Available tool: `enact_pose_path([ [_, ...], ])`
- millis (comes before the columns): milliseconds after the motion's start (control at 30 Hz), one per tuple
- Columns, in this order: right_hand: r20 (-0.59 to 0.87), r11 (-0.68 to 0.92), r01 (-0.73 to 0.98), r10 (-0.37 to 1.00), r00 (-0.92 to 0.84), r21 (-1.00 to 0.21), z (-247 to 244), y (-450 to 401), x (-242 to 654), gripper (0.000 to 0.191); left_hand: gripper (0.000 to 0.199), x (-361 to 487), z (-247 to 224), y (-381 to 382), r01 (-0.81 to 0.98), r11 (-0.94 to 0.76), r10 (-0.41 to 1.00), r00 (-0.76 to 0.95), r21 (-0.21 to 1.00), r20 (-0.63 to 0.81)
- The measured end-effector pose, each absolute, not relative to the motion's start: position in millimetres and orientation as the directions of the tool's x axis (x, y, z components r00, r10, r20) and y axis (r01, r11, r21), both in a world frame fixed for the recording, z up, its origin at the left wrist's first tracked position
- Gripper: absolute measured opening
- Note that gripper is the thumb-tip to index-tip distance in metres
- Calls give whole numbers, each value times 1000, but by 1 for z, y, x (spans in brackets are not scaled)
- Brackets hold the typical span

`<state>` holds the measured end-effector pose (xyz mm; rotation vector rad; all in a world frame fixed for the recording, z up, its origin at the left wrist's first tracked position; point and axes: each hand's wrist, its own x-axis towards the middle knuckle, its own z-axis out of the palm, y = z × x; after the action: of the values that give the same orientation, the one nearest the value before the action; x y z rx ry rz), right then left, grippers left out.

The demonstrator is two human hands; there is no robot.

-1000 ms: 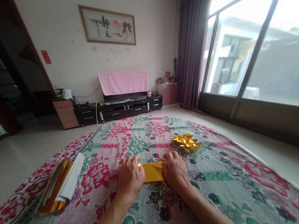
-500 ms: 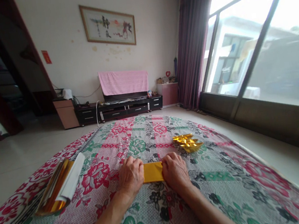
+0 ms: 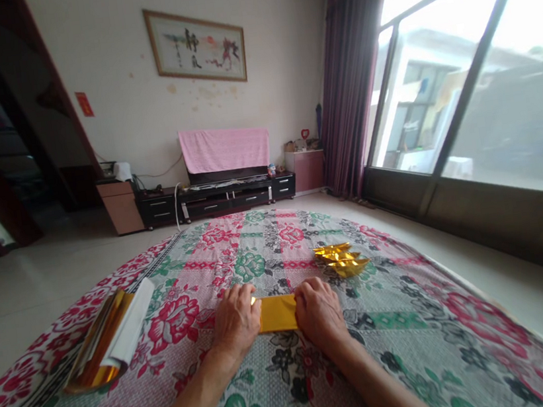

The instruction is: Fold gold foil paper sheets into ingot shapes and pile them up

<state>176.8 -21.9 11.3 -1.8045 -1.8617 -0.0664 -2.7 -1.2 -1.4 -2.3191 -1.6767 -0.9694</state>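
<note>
A folded strip of gold paper (image 3: 278,313) lies flat on the flowered tablecloth (image 3: 323,370), between my hands. My left hand (image 3: 236,318) grips its left end, fingers curled, with a bit of shiny gold showing at the fingertips. At the right end, my right hand (image 3: 319,307) is closed on the paper with its knuckles up. Both hands cover the ends of the strip. Just beyond my right hand sit several folded gold paper ingots (image 3: 345,263), close together.
To the left, a stack of gold and white paper sheets (image 3: 114,338) lies curled on the cloth. Past the round table's far edge stands a low black TV cabinet (image 3: 225,199) with a pink cloth (image 3: 225,148) over the television. Large windows (image 3: 500,80) are at right.
My left hand has shifted slightly, its fingers lifting a little so that shiny gold shows at the left end. The right hand and the paper strip stay almost in place.
</note>
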Motion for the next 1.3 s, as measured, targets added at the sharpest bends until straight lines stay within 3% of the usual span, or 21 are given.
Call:
enact_pose_path([
  [233,421,100,948,906,38,-302,9,-21,178,14,16,-4,0,-2,894,-363,825,177,263,536],
  [333,425,119,946,905,22,-302,8,-20,178,15,24,-6,1,-2,909,-355,822,194,217,536],
  [500,407,112,944,913,25,-310,10,-21,177,15,21,-8,3,-3,911,-373,827,240,177,508],
  [933,435,168,941,900,-25,-295,7,-20,178,17,2,-8,3,4,857,-396,840,193,329,508],
  [1300,439,191,940,897,-51,-282,7,-20,178,18,9,-11,7,10,813,-444,848,244,377,471],
])
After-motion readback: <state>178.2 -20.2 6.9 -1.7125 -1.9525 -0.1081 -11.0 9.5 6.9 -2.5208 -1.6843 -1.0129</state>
